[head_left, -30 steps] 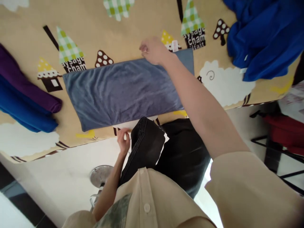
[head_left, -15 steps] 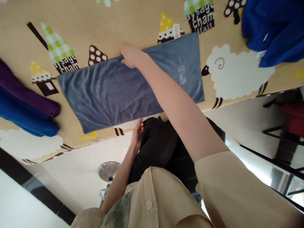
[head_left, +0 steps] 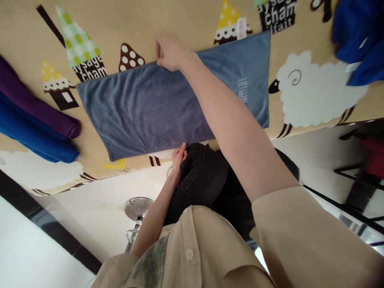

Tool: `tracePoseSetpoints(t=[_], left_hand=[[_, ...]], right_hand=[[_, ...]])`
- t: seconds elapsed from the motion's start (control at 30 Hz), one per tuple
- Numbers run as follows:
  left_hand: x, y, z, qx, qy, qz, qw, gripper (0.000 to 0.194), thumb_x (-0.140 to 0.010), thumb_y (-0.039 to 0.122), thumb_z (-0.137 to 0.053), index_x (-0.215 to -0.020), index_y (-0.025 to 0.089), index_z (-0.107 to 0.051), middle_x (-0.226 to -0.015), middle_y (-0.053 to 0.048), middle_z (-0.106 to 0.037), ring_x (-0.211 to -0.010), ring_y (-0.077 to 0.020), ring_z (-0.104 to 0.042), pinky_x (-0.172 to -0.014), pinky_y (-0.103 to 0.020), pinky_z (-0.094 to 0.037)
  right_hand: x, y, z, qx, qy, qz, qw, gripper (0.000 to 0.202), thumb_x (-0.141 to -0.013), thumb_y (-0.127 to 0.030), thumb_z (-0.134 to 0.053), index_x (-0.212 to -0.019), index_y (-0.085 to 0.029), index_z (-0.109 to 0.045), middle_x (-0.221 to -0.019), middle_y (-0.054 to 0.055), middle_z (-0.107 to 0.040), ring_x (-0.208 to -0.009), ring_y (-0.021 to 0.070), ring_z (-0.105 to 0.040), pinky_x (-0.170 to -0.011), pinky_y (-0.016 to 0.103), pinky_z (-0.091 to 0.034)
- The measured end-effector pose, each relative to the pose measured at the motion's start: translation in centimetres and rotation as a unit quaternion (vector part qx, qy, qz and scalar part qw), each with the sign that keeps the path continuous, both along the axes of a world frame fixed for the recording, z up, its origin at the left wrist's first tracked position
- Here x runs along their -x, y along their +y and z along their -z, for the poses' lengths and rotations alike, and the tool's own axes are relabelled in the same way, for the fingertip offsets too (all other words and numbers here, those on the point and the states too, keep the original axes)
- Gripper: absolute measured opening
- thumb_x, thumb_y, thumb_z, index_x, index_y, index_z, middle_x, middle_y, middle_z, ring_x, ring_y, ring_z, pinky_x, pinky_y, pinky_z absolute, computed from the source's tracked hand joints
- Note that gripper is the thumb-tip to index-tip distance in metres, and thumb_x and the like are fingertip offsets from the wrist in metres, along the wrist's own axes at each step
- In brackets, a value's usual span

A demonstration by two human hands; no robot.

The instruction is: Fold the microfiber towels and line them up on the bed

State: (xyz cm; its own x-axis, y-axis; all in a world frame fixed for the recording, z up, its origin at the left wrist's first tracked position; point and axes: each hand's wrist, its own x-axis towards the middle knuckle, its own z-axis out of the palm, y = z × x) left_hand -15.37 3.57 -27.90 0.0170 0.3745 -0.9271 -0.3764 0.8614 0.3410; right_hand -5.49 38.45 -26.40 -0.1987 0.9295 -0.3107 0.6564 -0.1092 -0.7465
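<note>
Towel (head_left: 141,116): ctr., flat on tbl. cover (head_left: 135,20), along near side. Label (head_left: 241,28): towel's far edge, R part. Cloth rolls (head_left: 42,106): side by side, L of towel, apart. Loose cloth (head_left: 360,40): far R. R hand (head_left: 171,52): towel's far edge, R arm (head_left: 228,112) across. L hand (head_left: 179,155): near edge. Stand (head_left: 139,209): below, L of L forearm (head_left: 157,214).

I see loads of room beyond the slate-blue plush towel (head_left: 144,108), flat beige cartoon-print tablecloth (head_left: 180,16). Crossing the towel's tougher, with that bare right forearm (head_left: 228,116) slanting over it. A purple cloth roll (head_left: 39,102) and a bright-blue cloth roll (head_left: 36,134) block the left, crumpled royal-blue fabric (head_left: 357,28) the far right.
</note>
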Motion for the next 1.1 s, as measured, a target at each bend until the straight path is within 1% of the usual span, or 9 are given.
tracePoseSetpoints(t=[0.1, 0.23, 0.37, 0.5, 0.63, 0.73, 0.83, 0.93, 1.1], left_hand=[[0.0, 0.0, -1.2, -0.025, 0.043, 0.001, 0.999, 0.058, -0.061, 0.065, -0.087, -0.052, 0.019, -0.053, -0.047, 0.004, -0.046, -0.045, -0.0065, -0.038, -0.046, -0.026, -0.026], [0.6, -0.4, -2.8, -0.082, 0.113, 0.020, 0.990, 0.056, -0.061, 0.062, -0.088, -0.050, 0.018, -0.055, -0.049, 0.004, -0.045, -0.049, -0.0070, -0.037, -0.048, -0.026, -0.025], [1.6, -1.2, -4.5, -0.157, 0.163, 0.019, 0.974, 0.054, -0.063, 0.062, -0.086, -0.052, 0.018, -0.057, -0.053, 0.004, -0.046, -0.054, -0.0079, -0.040, -0.051, -0.024, -0.032], [3.3, -1.5, -6.7, -0.237, 0.161, -0.061, 0.956, 0.046, -0.071, 0.061, -0.082, -0.069, 0.019, -0.064, -0.071, 0.001, -0.060, -0.072, -0.0107, -0.057, -0.073, -0.024, -0.050], [6.8, 0.2, -10.2, -0.310, 0.168, -0.128, 0.927, 0.042, -0.078, 0.062, -0.076, -0.080, 0.022, -0.065, -0.094, -0.004, -0.071, -0.099, -0.0155, -0.066, -0.095, -0.029, -0.052], [10.7, 2.8, -13.8, -0.364, 0.204, -0.127, 0.900, 0.044, -0.079, 0.065, -0.072, -0.087, 0.022, -0.067, -0.110, -0.010, -0.073, -0.114, -0.0199, -0.066, -0.099, -0.033, -0.052], [14.6, 6.1, -18.7, -0.430, 0.234, -0.122, 0.863, 0.050, -0.076, 0.068, -0.073, -0.088, 0.020, -0.065, -0.109, -0.010, -0.073, -0.113, -0.0214, -0.067, -0.099, -0.035, -0.053], [17.6, 9.6, -24.9, -0.477, 0.246, -0.109, 0.837, 0.052, -0.077, 0.070, -0.072, -0.088, 0.019, -0.062, -0.102, -0.008, -0.072, -0.106, -0.0203, -0.068, -0.097, -0.035, -0.054], [20.1, 14.1, -36.3, -0.524, 0.227, -0.057, 0.819, 0.040, -0.094, 0.052, -0.066, -0.101, 0.014, -0.059, -0.112, -0.008, -0.069, -0.101, -0.0147, -0.064, -0.103, -0.037, -0.051]], right_hand=[[-0.4, -0.4, -2.5, -0.033, -0.123, -0.074, 0.989, 0.031, -0.087, -0.014, -0.077, -0.088, -0.020, -0.046, -0.104, 0.001, -0.066, -0.109, 0.0198, -0.065, -0.111, 0.054, -0.049], [-1.4, -0.3, -5.1, -0.052, -0.118, -0.062, 0.990, 0.030, -0.086, -0.013, -0.075, -0.099, -0.019, -0.049, -0.096, -0.002, -0.064, -0.095, 0.0154, -0.062, -0.109, 0.047, -0.053], [-2.6, -0.3, -8.4, -0.111, -0.127, -0.057, 0.984, 0.025, -0.085, -0.011, -0.071, -0.097, -0.021, -0.051, -0.107, -0.001, -0.067, -0.101, 0.0158, -0.060, -0.107, 0.040, -0.053], [-3.7, -1.6, -14.0, -0.140, -0.135, -0.015, 0.981, 0.027, -0.084, -0.011, -0.070, -0.084, -0.024, -0.046, -0.107, -0.001, -0.067, -0.103, 0.0167, -0.059, -0.107, 0.038, -0.050], [-5.1, -4.3, -20.0, -0.160, -0.092, 0.046, 0.982, 0.038, -0.085, -0.015, -0.074, -0.071, -0.025, -0.040, -0.088, -0.004, -0.062, -0.086, 0.0111, -0.056, -0.099, 0.030, -0.052], [-6.5, -7.0, -23.3, -0.179, -0.016, 0.107, 0.978, 0.038, -0.087, -0.019, -0.077, -0.070, -0.024, -0.043, -0.073, -0.007, -0.054, -0.073, 0.0087, -0.052, -0.089, 0.026, -0.053], [-7.7, -10.1, -26.1, -0.194, 0.088, 0.161, 0.964, 0.039, -0.082, -0.035, -0.084, -0.070, -0.024, -0.048, -0.069, -0.006, -0.058, -0.072, 0.0105, -0.057, -0.082, 0.028, -0.057], [-8.4, -13.2, -29.5, -0.217, 0.180, 0.207, 0.937, 0.043, -0.072, -0.051, -0.088, -0.071, -0.025, -0.053, -0.071, -0.003, -0.065, -0.078, 0.0167, -0.066, -0.079, 0.035, -0.060], [-8.3, -17.8, -36.4, -0.247, 0.282, 0.259, 0.890, 0.043, -0.065, -0.056, -0.087, -0.076, -0.023, -0.061, -0.075, 0.001, -0.072, -0.081, 0.0198, -0.072, -0.072, 0.033, -0.059]])
